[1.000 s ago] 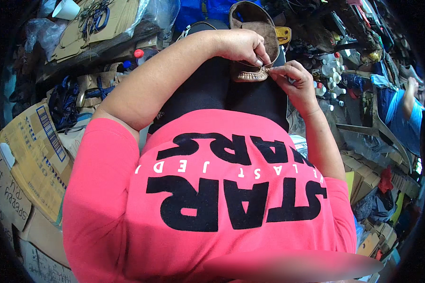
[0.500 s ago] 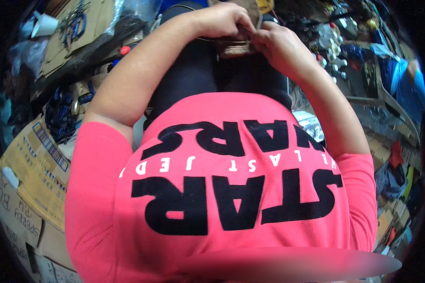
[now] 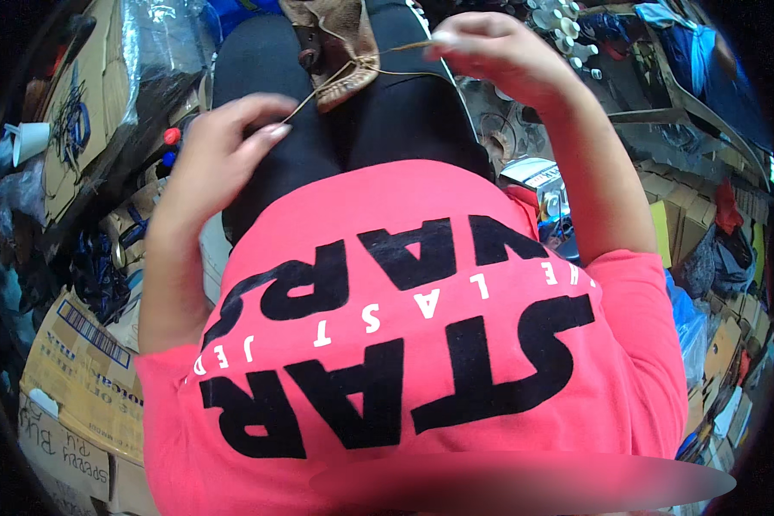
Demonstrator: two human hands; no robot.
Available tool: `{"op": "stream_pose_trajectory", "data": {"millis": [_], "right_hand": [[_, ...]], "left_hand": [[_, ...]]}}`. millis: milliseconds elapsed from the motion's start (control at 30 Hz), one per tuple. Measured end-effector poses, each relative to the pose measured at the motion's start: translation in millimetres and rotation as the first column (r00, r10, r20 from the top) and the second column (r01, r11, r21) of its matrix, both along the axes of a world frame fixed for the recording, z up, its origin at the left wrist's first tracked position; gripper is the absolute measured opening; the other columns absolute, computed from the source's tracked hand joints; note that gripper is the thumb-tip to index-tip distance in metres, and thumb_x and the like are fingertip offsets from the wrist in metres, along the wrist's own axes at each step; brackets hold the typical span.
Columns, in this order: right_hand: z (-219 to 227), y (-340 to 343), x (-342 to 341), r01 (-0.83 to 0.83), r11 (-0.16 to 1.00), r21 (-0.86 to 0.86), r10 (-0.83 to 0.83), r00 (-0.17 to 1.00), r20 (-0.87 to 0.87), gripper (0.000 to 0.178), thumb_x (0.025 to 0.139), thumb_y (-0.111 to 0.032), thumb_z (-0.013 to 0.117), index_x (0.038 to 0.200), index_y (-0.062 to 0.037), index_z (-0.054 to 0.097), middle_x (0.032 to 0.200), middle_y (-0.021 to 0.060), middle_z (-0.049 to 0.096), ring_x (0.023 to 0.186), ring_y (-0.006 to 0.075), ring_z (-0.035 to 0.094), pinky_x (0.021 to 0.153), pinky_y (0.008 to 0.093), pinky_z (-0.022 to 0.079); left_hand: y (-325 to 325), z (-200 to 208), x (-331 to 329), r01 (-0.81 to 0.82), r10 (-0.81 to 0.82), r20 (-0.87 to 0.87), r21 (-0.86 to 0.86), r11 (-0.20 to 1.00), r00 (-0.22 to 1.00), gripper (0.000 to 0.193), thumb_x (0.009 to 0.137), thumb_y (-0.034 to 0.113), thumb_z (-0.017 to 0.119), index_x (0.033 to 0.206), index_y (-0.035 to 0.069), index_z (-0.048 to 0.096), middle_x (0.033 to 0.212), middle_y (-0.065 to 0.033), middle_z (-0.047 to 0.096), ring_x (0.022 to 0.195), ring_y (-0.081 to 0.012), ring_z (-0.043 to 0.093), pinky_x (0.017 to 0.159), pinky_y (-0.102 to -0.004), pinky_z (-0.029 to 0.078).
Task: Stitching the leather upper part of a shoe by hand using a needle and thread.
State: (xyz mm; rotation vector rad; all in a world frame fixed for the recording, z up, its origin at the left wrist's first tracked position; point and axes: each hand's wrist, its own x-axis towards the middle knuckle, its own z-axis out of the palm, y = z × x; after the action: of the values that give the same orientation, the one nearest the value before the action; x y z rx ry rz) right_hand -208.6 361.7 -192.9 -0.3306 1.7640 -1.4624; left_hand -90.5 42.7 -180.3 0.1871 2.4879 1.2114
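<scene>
While thread [image 3: 310, 100] ran out to both sides: we held two runs of it apart, with the brown shoe [image 3: 348, 39] between them.
Shoe: we had it lying on the lap, over the black trousers [image 3: 271, 73], its stitched end toward the torso; the thighs apparently bore its weight, since neither hand touched it.
Left hand [image 3: 228, 142]: we pinched one run between thumb and forefinger above the left thigh, nearer the torso than the stitching; blur hid the exact contact at the fingertips.
Right hand [image 3: 494, 53]: we pinched the other run between thumb and fingers, out beyond the right thigh; the other fingers were curled, presumably to leave the pinch unhindered.
Runs of thread: we judged the left run taut, because it lay nearly straight; the two met at the stitched end, so opposed pulls would probably steady the shoe.
Loose strand [image 3: 413, 74]: we left it unheld, curving from the stitching across the right thigh.
Left surroundings: we saw dark cords [image 3: 77, 129] on a cardboard sheet [image 3: 107, 95] and a white cup [image 3: 31, 144] near its edge, all well apart from the thread, which likely avoided snagging.
</scene>
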Motion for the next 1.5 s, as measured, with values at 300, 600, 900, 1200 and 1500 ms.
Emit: {"op": "stream_pose_trajectory", "data": {"millis": [300, 600, 900, 1200, 1500], "right_hand": [[14, 59, 1, 0.129, 0.986, 0.103, -0.071, 0.896, -0.438, 0.028, 0.09, -0.031, 0.06, 0.108, -0.0103, 0.068, 0.097, 0.0034, 0.066, 0.077, 0.0153, 0.061, 0.067, 0.0316, 0.049], [-40, 61, 39, 0.201, 0.746, 0.635, 0.45, 0.55, -0.703, 0.035, 0.091, -0.035, 0.054, 0.074, -0.006, 0.059, 0.067, 0.0149, 0.058, 0.068, 0.0353, 0.058, 0.066, 0.0451, 0.042], [-48, 105, 40, 0.539, 0.838, -0.083, -0.506, 0.825, 0.252, 0.038, 0.09, -0.035, 0.055, 0.122, -0.0132, 0.057, 0.097, 0.0024, 0.062, 0.08, 0.0198, 0.055, 0.079, 0.0352, 0.04], [27, -37, 0, -0.08, 0.939, 0.335, 0.309, 0.621, -0.72, 0.034, 0.084, -0.036, 0.066, 0.09, -0.0028, 0.065, 0.08, 0.0111, 0.057, 0.072, 0.0244, 0.059, 0.066, 0.0334, 0.047], [23, -22, 5, -0.331, 0.765, 0.553, 0.639, 0.495, -0.589, 0.029, 0.083, -0.024, 0.065, 0.074, 0.003, 0.057, 0.065, 0.0173, 0.054, 0.057, 0.0326, 0.052, 0.056, 0.0398, 0.042]], "left_hand": [[-63, 9, -19, -0.561, 0.61, 0.197, 0.666, 0.492, 0.768, 0.034, 0.097, 0.031, 0.048, 0.08, 0.003, 0.058, 0.083, -0.006, 0.058, 0.08, -0.0171, 0.052, 0.08, -0.0315, 0.041], [-58, -13, -61, -0.482, 0.288, 0.457, 0.876, 0.019, 0.842, 0.041, 0.098, 0.027, 0.045, 0.062, 0.012, 0.033, 0.059, -0.0004, 0.028, 0.056, -0.0153, 0.03, 0.065, -0.0299, 0.033], [-151, -6, -44, -0.669, 0.752, 0.029, 0.481, 0.567, 0.658, 0.039, 0.099, 0.034, 0.044, 0.091, 0.001, 0.062, 0.109, -0.0166, 0.065, 0.089, -0.0189, 0.067, 0.086, -0.0321, 0.047], [45, -37, -95, 0.106, -0.103, -0.511, -0.024, 0.994, 0.853, 0.025, 0.078, 0.027, 0.07, 0.092, 0.008, 0.067, 0.105, -0.0117, 0.057, 0.1, -0.0269, 0.056, 0.088, -0.035, 0.044], [57, -47, -119, 0.291, -0.241, -0.296, 0.14, 0.946, 0.924, 0.021, 0.076, 0.025, 0.074, 0.083, 0.008, 0.064, 0.095, -0.0079, 0.051, 0.09, -0.0207, 0.053, 0.081, -0.0325, 0.043]]}}
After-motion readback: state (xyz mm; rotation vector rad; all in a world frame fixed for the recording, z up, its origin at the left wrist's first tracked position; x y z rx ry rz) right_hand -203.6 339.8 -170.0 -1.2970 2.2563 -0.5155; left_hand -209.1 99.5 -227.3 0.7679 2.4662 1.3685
